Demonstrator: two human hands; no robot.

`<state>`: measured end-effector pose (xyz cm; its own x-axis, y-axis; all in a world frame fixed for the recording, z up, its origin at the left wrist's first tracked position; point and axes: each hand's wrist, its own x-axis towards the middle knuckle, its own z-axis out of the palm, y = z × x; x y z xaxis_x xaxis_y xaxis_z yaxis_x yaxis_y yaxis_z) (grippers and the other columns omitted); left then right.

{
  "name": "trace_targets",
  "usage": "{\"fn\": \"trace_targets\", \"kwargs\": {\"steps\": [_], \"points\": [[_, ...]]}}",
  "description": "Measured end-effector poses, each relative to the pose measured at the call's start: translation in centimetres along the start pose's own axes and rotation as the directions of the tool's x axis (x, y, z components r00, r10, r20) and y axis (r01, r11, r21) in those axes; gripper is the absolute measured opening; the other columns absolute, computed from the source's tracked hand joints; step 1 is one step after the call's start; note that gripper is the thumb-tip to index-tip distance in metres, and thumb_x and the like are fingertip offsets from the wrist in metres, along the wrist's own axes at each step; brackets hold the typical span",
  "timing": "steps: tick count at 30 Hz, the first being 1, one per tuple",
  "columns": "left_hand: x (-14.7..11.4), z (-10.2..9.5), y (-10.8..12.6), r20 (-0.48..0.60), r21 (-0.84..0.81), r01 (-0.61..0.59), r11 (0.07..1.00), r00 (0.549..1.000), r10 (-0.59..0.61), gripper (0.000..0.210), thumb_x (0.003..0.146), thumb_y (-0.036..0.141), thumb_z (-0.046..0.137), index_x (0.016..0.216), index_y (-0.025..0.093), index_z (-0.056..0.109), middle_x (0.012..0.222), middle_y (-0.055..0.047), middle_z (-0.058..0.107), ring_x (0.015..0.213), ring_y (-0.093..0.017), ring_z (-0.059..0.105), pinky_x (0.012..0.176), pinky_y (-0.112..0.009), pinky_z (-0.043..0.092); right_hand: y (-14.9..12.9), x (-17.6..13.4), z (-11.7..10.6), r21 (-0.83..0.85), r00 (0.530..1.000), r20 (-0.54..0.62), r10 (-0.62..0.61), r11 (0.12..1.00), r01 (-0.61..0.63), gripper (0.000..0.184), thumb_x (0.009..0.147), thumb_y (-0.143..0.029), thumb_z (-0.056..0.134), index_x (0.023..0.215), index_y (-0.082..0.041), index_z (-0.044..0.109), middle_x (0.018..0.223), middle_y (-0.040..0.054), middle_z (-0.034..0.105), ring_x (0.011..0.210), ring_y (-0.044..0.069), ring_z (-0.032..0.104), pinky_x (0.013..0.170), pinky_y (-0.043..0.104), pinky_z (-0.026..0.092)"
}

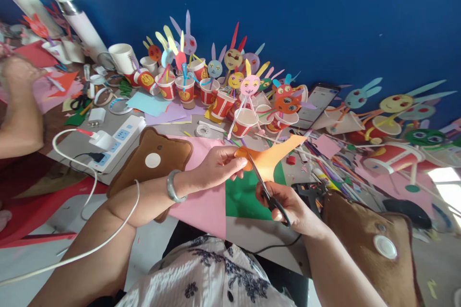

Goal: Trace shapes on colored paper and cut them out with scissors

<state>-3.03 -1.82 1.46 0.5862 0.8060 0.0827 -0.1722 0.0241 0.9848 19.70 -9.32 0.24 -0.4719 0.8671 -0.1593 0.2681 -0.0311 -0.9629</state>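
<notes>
A piece of orange paper [275, 157] is pinched between the thumb and fingers of my left hand [225, 165], which wears a bangle at the wrist. Black-handled scissors [268, 194] sit in my right hand [284, 204], its fingers wrapped round the loops. The blades point up and left and lie across the orange paper, close to my left fingertips. Below both hands are a green sheet [245, 199] and a pink sheet [201, 201] on the table. How far the blades are apart is hard to make out.
Paper cups with rabbit-faced paper figures [249, 85] line the wall side. A power strip [124, 139] with plugs and brown cushions [154, 153] flank me. A white cable [108, 244] crosses my left arm. A phone [319, 103] leans among cups. Another person's arm [21, 105] reaches in left.
</notes>
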Motion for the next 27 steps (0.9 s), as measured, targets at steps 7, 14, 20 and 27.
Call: {"fn": "trace_targets", "kwargs": {"steps": [7, 14, 20, 27], "points": [[-0.09, 0.15, 0.26, 0.003, 0.011, 0.004, 1.000, 1.000, -0.004, 0.022, 0.089, 0.031, 0.057, 0.075, 0.014, 0.060, 0.060, 0.001, 0.056, 0.055, -0.006, 0.056, 0.050, -0.016, 0.045, -0.17, 0.03, 0.11, -0.015, 1.000, -0.003, -0.008, 1.000, 0.008, 0.067, 0.068, -0.084, 0.059, 0.075, -0.018, 0.057, 0.073, 0.0002, 0.048, 0.065, 0.014, 0.038, 0.057, 0.029, 0.029], [-0.08, 0.14, 0.18, 0.011, 0.015, 0.009, 1.000, 1.000, -0.010, 0.025, 0.089, 0.035, 0.059, 0.076, 0.014, 0.060, 0.062, 0.002, 0.056, 0.055, -0.006, 0.056, 0.049, -0.015, 0.045, -0.11, 0.05, 0.15, -0.038, 1.000, -0.003, -0.016, 0.999, 0.015, 0.066, 0.068, -0.083, 0.059, 0.073, -0.018, 0.055, 0.072, 0.0001, 0.048, 0.064, 0.014, 0.038, 0.056, 0.029, 0.029], [-0.01, 0.13, 0.28, 0.020, 0.005, 0.010, 1.000, 1.000, -0.010, 0.025, 0.088, 0.035, 0.059, 0.076, 0.014, 0.061, 0.062, 0.001, 0.057, 0.055, -0.007, 0.056, 0.049, -0.016, 0.044, -0.12, 0.02, 0.03, -0.068, 1.000, -0.009, -0.024, 0.997, 0.023, 0.065, 0.068, -0.084, 0.058, 0.073, -0.019, 0.055, 0.072, 0.0017, 0.049, 0.065, 0.015, 0.039, 0.057, 0.030, 0.030], [-0.07, 0.20, 0.54, 0.025, 0.013, 0.022, 1.000, 0.999, -0.022, 0.029, 0.089, 0.039, 0.058, 0.074, 0.014, 0.059, 0.061, 0.001, 0.055, 0.054, -0.007, 0.053, 0.050, -0.018, 0.043, -0.15, 0.01, -0.02, -0.064, 1.000, -0.011, -0.014, 0.998, 0.013, 0.063, 0.070, -0.082, 0.058, 0.073, -0.019, 0.054, 0.073, 0.0017, 0.049, 0.065, 0.016, 0.039, 0.058, 0.030, 0.030]]}}
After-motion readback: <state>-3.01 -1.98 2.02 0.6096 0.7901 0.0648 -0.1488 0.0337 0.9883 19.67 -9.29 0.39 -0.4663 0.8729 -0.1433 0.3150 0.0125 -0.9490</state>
